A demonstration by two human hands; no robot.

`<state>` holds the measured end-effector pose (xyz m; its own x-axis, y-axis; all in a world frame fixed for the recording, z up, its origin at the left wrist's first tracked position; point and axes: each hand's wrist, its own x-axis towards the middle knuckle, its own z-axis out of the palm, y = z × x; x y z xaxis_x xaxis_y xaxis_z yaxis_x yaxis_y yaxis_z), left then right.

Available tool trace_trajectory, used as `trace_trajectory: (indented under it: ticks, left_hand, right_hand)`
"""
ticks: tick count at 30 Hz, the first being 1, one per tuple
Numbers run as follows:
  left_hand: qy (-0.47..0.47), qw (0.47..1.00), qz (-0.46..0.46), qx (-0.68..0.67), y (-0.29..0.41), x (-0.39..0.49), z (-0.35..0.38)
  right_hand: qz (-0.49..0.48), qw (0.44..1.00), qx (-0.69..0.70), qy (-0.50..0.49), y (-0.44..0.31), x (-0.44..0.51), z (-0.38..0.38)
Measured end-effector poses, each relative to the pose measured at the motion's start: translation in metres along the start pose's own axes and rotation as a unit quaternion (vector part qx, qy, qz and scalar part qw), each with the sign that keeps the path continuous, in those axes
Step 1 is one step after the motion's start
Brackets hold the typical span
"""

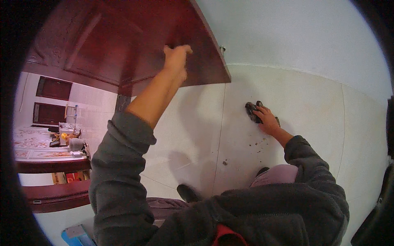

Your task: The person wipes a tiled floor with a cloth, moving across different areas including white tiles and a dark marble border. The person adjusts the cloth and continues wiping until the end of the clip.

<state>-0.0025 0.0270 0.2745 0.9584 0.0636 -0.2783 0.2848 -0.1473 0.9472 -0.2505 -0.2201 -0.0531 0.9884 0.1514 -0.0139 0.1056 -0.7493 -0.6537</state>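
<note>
My left hand [176, 58] is raised against the face of a dark red wooden door [147, 33]. Its thumb and a finger point apart, but whether it grips a handle there is hidden. Down on the pale floor tiles [240, 95], my right hand [267, 120] presses on a crumpled dark cloth [251, 113], fingers curled over it. Small dark crumbs of dirt [258, 144] lie scattered on the tiles below that hand. A larger dark clump [225, 162] sits closer to my feet.
A white wall [292, 37] meets the floor beyond the door, with a metal doorstop [222, 48] by the door's edge. A red wooden door frame [55, 190] stands at the left. Past it are furniture and more doors [49, 112]. A blue object [77, 236] lies at the lower left.
</note>
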Motion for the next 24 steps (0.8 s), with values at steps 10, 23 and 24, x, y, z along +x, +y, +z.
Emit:
trace_trajectory:
  ticks: [10, 23, 24]
  left_hand:
    - [0.023, 0.996, -0.077, -0.041, 0.030, 0.008, 0.006]
    - [-0.123, 0.980, -0.143, -0.057, 0.045, 0.039, -0.017]
    - [-0.111, 0.980, -0.153, -0.066, 0.044, 0.040, -0.020]
  right_hand:
    - [0.011, 0.999, 0.035, 0.032, 0.003, 0.013, 0.002]
    - [0.012, 0.993, 0.023, 0.119, 0.058, 0.163, -0.044]
    - [-0.005, 0.993, 0.006, 0.117, 0.045, 0.155, -0.023]
